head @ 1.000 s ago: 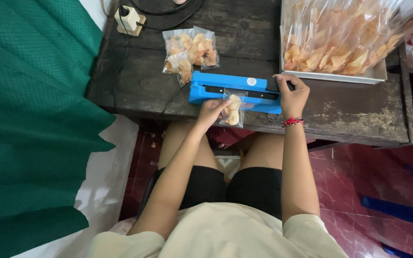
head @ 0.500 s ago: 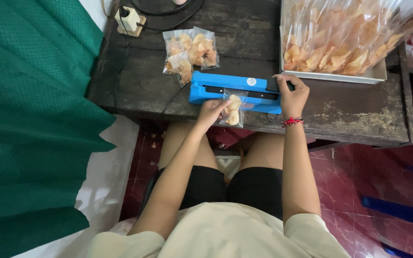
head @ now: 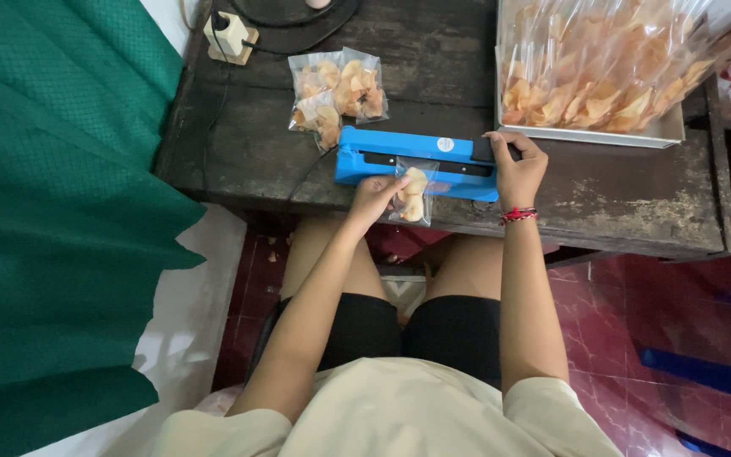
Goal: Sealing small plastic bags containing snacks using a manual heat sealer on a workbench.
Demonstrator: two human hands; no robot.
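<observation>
— What sits at the middle of the dark, worn wooden table?

— A long bright blue plastic heat sealer with a black strip along its top. Everything else is easiest to place from it.

— Where are the hands?

— The left hand is at the sealer's near edge, fingers closed around a small clear plastic bag of pale orange chips. The bag's top lies under the sealer's arm, and its body hangs over the sealer's front side towards the person. The right hand rests on the sealer's right end, fingers curled down over the black handle, pressing on it. A red thread bracelet circles that wrist.

— And beyond the sealer?

— Just behind its left end lie three small clear bags of the same chips, touching one another. Behind its right end stands a metal tray heaped with clear bags of chips, close to the sealer but not touching it. Farther back from the left end is a cream-coloured power socket block with a cord.

— Anything off the table?

— A green cloth hangs well to the left of the sealer.
</observation>
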